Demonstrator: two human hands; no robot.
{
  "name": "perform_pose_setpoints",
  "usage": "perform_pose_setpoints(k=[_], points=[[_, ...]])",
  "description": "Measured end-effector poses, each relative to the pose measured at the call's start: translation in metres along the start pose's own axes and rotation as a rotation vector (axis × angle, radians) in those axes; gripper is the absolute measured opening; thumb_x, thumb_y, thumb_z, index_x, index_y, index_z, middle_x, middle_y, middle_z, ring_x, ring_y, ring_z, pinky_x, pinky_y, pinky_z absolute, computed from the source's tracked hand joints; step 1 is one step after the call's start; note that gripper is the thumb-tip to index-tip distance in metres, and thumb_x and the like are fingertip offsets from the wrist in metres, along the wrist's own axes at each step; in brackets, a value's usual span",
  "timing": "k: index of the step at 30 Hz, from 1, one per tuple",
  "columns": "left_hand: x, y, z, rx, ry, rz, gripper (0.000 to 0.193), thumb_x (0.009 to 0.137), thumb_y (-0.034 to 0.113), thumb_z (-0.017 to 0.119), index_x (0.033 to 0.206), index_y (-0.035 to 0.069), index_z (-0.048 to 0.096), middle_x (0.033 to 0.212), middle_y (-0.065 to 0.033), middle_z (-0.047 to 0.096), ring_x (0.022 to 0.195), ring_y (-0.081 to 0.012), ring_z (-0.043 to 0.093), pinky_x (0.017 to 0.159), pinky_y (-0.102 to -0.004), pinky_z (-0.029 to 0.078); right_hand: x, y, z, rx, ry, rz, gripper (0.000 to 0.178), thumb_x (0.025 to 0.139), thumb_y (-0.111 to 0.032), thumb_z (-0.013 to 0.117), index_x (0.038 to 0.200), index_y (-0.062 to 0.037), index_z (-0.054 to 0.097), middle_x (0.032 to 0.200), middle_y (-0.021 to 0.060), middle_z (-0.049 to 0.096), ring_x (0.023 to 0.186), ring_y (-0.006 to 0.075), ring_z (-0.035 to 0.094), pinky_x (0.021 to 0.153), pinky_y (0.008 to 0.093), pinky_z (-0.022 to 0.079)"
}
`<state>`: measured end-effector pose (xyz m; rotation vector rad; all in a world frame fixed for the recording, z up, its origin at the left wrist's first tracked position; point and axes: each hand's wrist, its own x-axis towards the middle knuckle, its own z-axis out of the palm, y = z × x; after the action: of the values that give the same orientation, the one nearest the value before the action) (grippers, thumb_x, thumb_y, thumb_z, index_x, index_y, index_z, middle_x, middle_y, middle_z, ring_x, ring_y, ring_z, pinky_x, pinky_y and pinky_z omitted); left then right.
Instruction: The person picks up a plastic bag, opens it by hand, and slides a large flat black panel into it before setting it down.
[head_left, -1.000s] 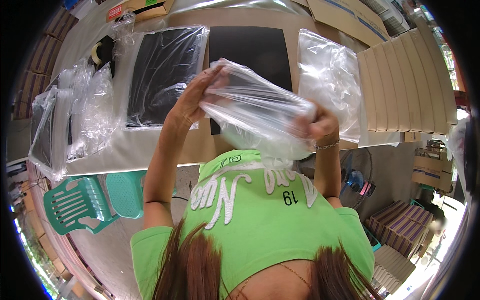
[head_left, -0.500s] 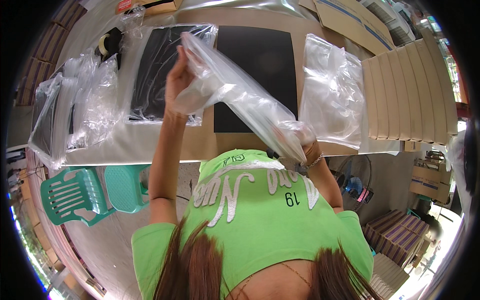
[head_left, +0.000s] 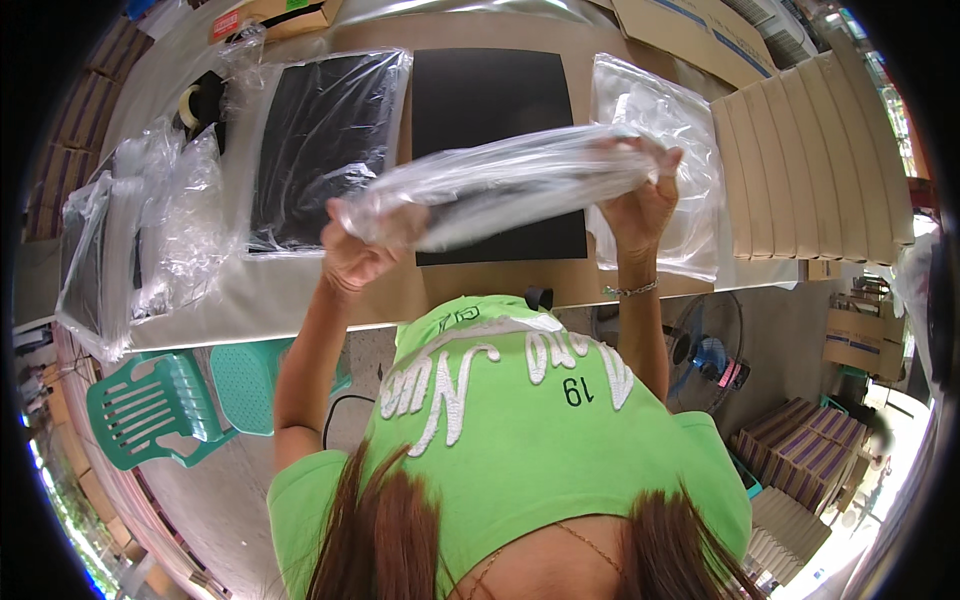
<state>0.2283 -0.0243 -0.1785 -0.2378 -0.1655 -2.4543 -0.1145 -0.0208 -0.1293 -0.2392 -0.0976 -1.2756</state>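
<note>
A clear plastic bag (head_left: 510, 185) is stretched between my two hands, gathered into a long blurred band above the table. My left hand (head_left: 365, 245) grips its left end, with the fingers partly covered by the plastic. At the other end, my right hand (head_left: 640, 195) has its fingers closed on the film. Beneath the bag lies a flat black sheet (head_left: 490, 100), partly hidden by it. To the left rests another black sheet in a clear bag (head_left: 320, 150). A pile of flat clear bags (head_left: 690, 120) lies right of the bare black sheet.
Several clear-wrapped packs (head_left: 180, 220) and a roll of tape (head_left: 190, 108) are at the left. A row of upright brown cardboard pieces (head_left: 810, 165) fills the right end of the table. Green plastic chairs (head_left: 155, 400) and a fan (head_left: 705, 350) stand below the table's near edge.
My right hand has risen and my left hand has come down. The bag between them has swung from a steep slant to nearly level.
</note>
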Motion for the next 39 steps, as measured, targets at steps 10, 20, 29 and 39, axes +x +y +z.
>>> perform_pose_setpoints(k=[10,20,29,39], points=[[-0.023,0.016,0.003,0.815,0.722,0.088,0.023,0.079,0.008,0.064,0.101,0.008,0.057,0.11,-0.0076,0.058,0.105,-0.0174,0.054,0.089,-0.0306,0.042,-0.055,-0.005,0.003,-0.826,0.578,0.243,0.014,0.084,-0.017,0.062,0.09,-0.005,0.057,0.089,0.0065,0.061,0.083,0.013,0.057,0.08,0.0298,0.045],[-0.03,-0.067,0.004,2.031,0.864,0.045,0.069,0.053,-0.017,0.035,0.117,0.006,0.046,0.12,-0.0109,0.041,0.114,-0.023,0.039,0.096,-0.0318,0.033,-0.117,0.038,-0.034,-2.005,0.829,0.007,0.043,0.074,0.011,0.053,0.112,-0.007,0.056,0.096,0.008,0.046,0.076,0.0142,0.05,0.065,0.026,0.045],[-0.03,-0.077,0.001,2.201,0.734,-0.136,0.089,0.056,-0.016,0.038,0.138,0.013,0.028,0.141,-0.019,0.022,0.134,-0.0339,0.017,0.11,-0.0407,0.019,-0.107,0.034,-0.032,-2.231,0.728,-0.154,0.055,0.073,0.016,0.046,0.122,-0.008,0.051,0.108,0.014,0.044,0.09,0.0259,0.053,0.076,0.0332,0.046],[-0.037,-0.085,0.012,1.927,0.705,-0.316,0.088,0.061,-0.015,0.033,0.142,0.014,0.019,0.147,-0.021,0.008,0.135,-0.0358,0.015,0.109,-0.0396,0.018,-0.12,0.038,-0.025,-2.087,0.598,0.251,0.063,0.076,0.006,0.049,0.135,-0.0074,0.035,0.134,0.0173,0.041,0.124,0.029,0.041,0.098,0.0328,0.036]])
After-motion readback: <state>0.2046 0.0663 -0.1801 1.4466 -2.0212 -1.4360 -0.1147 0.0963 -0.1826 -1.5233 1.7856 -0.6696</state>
